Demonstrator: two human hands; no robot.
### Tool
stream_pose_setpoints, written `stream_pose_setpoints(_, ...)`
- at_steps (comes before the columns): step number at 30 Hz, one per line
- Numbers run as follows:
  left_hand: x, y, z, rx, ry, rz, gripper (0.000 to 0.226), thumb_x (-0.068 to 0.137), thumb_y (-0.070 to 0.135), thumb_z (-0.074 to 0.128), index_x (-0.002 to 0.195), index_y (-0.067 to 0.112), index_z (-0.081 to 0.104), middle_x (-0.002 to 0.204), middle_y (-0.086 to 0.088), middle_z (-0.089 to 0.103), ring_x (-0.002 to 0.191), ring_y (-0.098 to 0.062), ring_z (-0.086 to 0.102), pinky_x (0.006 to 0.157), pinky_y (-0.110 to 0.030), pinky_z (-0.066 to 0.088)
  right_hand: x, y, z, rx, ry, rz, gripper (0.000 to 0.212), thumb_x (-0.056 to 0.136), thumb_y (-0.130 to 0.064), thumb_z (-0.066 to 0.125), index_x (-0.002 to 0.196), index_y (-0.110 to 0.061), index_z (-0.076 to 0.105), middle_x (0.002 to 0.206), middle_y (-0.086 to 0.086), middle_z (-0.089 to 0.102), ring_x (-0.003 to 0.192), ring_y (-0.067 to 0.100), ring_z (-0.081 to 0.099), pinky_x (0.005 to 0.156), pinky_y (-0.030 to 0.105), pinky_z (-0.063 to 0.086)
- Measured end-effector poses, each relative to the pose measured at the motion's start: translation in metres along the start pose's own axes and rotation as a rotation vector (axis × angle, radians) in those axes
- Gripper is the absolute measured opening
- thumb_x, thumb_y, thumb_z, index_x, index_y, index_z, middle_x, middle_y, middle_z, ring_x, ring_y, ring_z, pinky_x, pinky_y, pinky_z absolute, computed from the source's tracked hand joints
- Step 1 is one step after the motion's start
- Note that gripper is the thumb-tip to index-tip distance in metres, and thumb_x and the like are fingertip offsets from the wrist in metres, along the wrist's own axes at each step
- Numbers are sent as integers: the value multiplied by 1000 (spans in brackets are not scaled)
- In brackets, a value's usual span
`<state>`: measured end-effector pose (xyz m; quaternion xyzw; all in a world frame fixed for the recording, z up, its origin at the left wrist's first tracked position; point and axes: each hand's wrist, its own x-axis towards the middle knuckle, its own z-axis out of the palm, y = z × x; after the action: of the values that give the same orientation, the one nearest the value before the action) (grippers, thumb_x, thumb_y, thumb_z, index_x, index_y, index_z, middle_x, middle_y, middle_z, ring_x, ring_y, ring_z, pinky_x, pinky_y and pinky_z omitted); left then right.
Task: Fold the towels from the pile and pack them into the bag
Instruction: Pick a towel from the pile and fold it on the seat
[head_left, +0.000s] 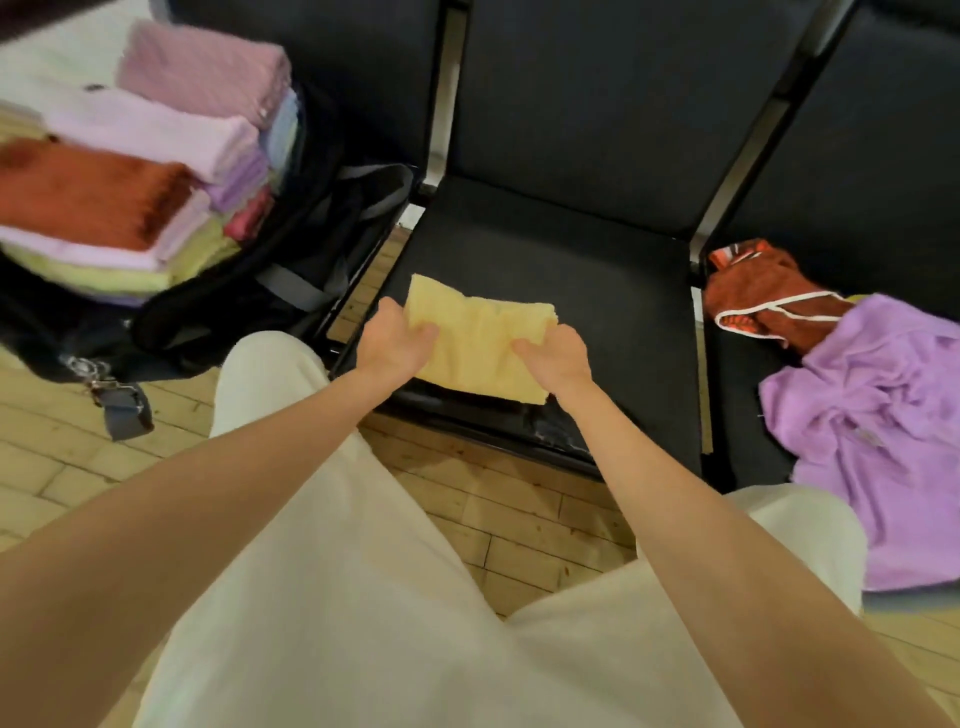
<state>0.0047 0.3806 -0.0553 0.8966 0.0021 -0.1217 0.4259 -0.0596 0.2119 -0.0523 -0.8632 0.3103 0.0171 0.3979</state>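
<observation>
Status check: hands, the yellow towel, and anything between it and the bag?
Left hand and right hand both grip yellow towel, folded, on chair seat. Bag to the left, stacked full. Nothing in the way.

Dark chair seats (597, 291) carry towels — yellow towel (483, 348) centre, rust towel (769, 296) and purple towel (883, 426) right.

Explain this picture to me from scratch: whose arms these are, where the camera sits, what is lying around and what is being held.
There is no machine here. The one picture comes from a camera worn on a person's head, looking down at their own bare arms. The left hand and right hand each grip a side of a folded yellow towel over a dark chair seat. To the left, an open black bag holds stacks of folded towels. To the right, on the next seat, lie unfolded towels: a purple towel and a rust-coloured towel.
</observation>
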Motion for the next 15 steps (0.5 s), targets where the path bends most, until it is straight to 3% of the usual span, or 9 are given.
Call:
stream_pose_setpoints(4,20,0,-63,21,140,69,27,90,23,56,102,8,37,98,-8,51,91,-27,53,69,-35,38,4,-58,14,419,-73,42,38,86,-19,64,116,-5,45,115,10,54,105,24,55,90,42,50)
stream_pose_setpoints(7,33,-14,-115,74,296,139,33,90,19,56,113,0,40,108,-18,58,100,-34,57,70,-35,37,5,-106,41,423,-111,-76,28,86,-12,61,110,-6,47,113,10,55,106,24,56,89,43,51)
stream_pose_setpoints(11,51,-33,-172,92,511,236,33,90,11,48,119,-3,43,110,-21,60,103,-37,57,81,-39,40,-3,-167,76,348,-72,-346,22,90,-12,57,101,-12,38,88,-5,44,92,17,49,74,32,45)
stream_pose_setpoints(15,73,-37,-234,79,641,187,32,90,12,48,120,0,48,113,-17,59,106,-31,55,79,-33,36,-5,-229,105,402,-61,-481,24,89,-11,60,103,-7,40,88,-4,44,91,17,49,81,34,45)
